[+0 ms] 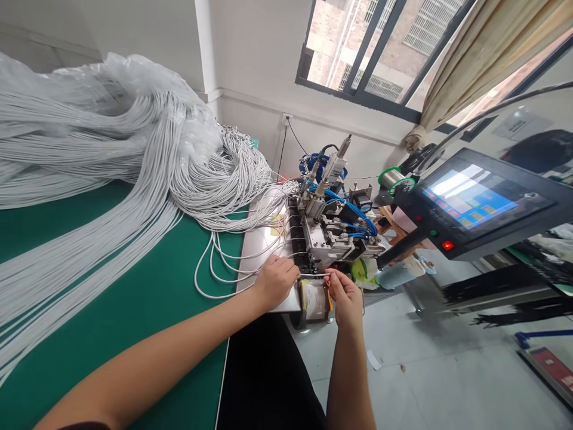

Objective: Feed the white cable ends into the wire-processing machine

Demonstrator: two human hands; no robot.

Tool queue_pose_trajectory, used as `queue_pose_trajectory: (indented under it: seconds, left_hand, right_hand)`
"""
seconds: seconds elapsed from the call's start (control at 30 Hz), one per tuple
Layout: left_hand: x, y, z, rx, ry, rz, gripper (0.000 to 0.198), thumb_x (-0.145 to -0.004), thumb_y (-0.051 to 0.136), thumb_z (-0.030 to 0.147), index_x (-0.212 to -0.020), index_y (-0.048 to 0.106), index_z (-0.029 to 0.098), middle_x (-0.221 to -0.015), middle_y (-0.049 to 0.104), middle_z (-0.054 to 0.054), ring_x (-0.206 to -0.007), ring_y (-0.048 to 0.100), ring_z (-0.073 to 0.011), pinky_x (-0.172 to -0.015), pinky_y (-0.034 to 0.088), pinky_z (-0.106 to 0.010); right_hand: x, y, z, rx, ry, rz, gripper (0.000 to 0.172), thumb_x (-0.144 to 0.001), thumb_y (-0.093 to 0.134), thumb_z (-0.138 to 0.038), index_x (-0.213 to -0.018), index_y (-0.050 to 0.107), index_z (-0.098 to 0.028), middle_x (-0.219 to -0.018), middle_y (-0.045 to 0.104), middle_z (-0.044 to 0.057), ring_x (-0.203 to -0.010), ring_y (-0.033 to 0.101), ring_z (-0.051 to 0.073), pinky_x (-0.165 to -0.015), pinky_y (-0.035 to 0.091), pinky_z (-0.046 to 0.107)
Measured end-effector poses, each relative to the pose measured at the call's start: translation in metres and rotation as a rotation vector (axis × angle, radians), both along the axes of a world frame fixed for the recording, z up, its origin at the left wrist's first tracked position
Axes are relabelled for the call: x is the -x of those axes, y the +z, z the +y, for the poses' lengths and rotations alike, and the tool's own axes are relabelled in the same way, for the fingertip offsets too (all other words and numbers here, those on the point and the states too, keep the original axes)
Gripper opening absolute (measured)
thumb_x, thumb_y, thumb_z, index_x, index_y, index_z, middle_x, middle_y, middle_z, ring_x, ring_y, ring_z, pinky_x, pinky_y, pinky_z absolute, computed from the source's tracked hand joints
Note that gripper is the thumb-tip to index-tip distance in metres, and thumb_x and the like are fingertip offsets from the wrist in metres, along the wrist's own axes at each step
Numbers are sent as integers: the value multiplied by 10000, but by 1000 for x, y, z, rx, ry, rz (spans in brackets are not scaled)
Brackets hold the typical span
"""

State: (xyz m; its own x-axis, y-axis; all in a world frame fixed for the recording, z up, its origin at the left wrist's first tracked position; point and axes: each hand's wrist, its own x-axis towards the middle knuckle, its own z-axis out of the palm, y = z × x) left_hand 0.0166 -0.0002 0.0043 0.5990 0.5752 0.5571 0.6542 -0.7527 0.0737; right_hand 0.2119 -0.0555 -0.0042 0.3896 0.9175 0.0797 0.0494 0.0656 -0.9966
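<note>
A thin white cable (pixel 313 275) runs level between my two hands, just in front of a metal machine (pixel 326 230) with blue air tubes. My left hand (pixel 276 280) is closed around the cable over the edge of a metal plate (pixel 255 263). At the cable's right end, my right hand (pixel 344 294) pinches it between thumb and fingertips. Below the cable sits a spool-like roll (pixel 315 300) with a pale label. Other white cables loop from a big bundle (pixel 224 179) onto the plate and reach the machine's dark edge.
Long white cable bundles (pixel 111 239) and clear plastic wrapping (pixel 134 77) cover much of the green table (pixel 147 334). To the right, a control screen (pixel 474 194) with a lit red button juts out on an arm. A solder wire spool (pixel 396 180) stands behind it.
</note>
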Motion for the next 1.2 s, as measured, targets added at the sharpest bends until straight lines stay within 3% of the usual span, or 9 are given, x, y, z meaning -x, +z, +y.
queue_pose_trajectory:
  seconds: [0.13,0.23,0.4,0.73,1.0,1.2]
  left_hand:
    - [0,1,0,45,-7,31,170,-895,463,152,-929,623,197,-780,565,-37,-769,507,-199,-690,344,-340]
    - [0,0,0,48,-6,44,309,-839,480,106,-1085,620,231,-788,551,-43,-774,504,-209,-682,357,-340]
    - [0,-1,1,40,-1,52,386,-815,484,91,-1131,632,255,-773,537,-52,-765,499,-213,-677,361,-340]
    - [0,-2,0,73,30,43,362,-819,506,108,-1110,657,262,-787,552,-56,-783,505,-210,-712,349,-354]
    - [-1,-1,-1,94,42,36,373,-803,511,100,-1097,668,267,-798,560,-60,-800,510,-210,-759,321,-375]
    - [-2,1,-2,100,55,15,362,-810,503,102,-1078,682,268,-803,570,-60,-801,516,-207,-770,311,-383]
  right_hand:
    - [-9,3,5,61,59,-82,346,-749,687,-458,-900,719,-148,-752,689,60,-634,576,164,-583,434,262]
    - [-13,4,10,96,42,-289,332,-738,684,-456,-842,715,-142,-740,684,64,-643,570,184,-602,428,281]
    - [-15,2,19,78,63,-438,348,-782,626,-482,-807,680,-140,-710,652,51,-612,533,176,-591,402,280]
    - [-15,-14,41,-1,248,-284,297,-806,553,-430,-641,489,-192,-598,420,-39,-575,391,125,-545,324,231]
    - [-11,-20,45,152,232,0,270,-702,581,-386,-573,439,-197,-525,350,-58,-489,291,97,-462,243,221]
    - [-7,-23,45,150,210,94,257,-646,595,-387,-570,432,-203,-504,363,-61,-457,306,95,-444,264,224]
